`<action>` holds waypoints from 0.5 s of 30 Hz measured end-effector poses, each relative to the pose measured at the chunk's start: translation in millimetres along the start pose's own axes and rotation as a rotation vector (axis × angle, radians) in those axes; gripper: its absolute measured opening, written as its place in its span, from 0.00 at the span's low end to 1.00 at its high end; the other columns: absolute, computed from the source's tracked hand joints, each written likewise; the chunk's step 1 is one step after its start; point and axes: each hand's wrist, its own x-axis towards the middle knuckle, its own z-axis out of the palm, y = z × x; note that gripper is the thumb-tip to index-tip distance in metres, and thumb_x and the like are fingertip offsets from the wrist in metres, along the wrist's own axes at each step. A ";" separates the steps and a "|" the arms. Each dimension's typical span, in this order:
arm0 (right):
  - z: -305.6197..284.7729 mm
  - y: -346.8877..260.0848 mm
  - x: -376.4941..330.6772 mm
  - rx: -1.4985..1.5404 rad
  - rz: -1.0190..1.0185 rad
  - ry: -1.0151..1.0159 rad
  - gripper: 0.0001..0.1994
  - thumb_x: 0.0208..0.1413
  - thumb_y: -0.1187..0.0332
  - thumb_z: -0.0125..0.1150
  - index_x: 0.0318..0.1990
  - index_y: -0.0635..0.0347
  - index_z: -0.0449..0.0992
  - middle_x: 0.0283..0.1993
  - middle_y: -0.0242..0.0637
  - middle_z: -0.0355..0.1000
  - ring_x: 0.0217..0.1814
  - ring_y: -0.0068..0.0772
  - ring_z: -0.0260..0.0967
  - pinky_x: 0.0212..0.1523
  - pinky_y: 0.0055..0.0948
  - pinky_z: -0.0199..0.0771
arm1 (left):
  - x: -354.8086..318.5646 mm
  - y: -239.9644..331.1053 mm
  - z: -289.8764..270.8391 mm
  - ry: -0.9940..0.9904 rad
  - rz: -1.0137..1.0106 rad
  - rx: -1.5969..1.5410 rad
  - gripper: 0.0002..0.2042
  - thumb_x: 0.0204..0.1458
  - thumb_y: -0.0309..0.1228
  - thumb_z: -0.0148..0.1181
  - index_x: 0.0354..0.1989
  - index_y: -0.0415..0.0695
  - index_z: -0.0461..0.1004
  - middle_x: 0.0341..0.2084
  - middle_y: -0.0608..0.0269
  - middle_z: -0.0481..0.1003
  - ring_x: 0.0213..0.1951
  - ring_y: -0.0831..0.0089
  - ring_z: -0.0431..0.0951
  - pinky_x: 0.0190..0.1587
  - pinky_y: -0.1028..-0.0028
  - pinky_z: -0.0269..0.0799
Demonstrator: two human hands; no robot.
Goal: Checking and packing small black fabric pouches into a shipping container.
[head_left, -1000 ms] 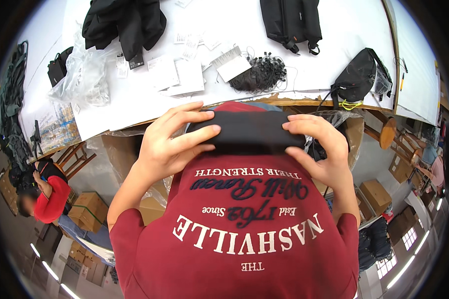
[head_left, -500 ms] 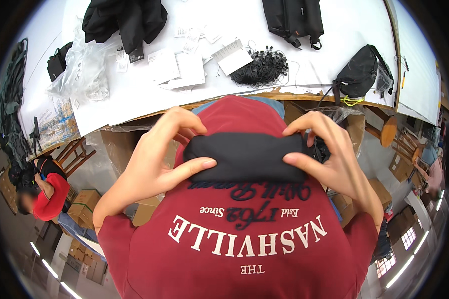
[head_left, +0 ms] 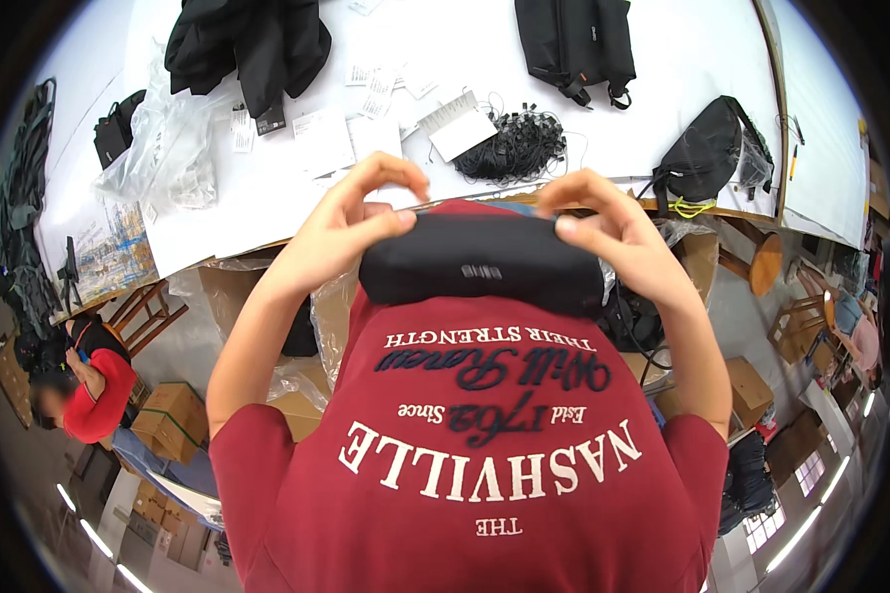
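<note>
A long black fabric bag (head_left: 480, 262) with a small pale logo hangs in front of my red shirt, close to the table's front edge. My left hand (head_left: 366, 203) pinches its upper edge near the left end, thumb toward me and fingers curled over. At the right end my right hand (head_left: 603, 222) grips the same edge, its fingertips slightly blurred. What the fingers hold along the far side of the bag is hidden.
The white table (head_left: 663, 59) ahead bears a black garment-like pile (head_left: 247, 49), clear plastic bags (head_left: 173, 158), white cards (head_left: 371, 138), tangled black cords (head_left: 512, 143), a black backpack (head_left: 578, 44) and a black waist bag (head_left: 707, 148). A wooden stool (head_left: 761, 259), cartons (head_left: 173, 420) and another person (head_left: 104, 390) are around.
Both hands have moved up toward the table edge, shifting the bag away from me. The bag has tilted, bringing its pale logo into view.
</note>
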 end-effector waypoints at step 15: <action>-0.2 50.9 20.7 0.650 0.289 0.173 0.19 0.59 0.59 0.53 0.53 0.60 0.70 0.36 0.35 0.74 0.24 0.23 0.71 0.21 0.18 0.71 | 4.0 -26.7 -7.1 -0.145 0.161 0.020 0.36 0.41 0.40 0.69 0.59 0.40 0.62 0.60 0.55 0.62 0.63 0.63 0.60 0.64 0.66 0.53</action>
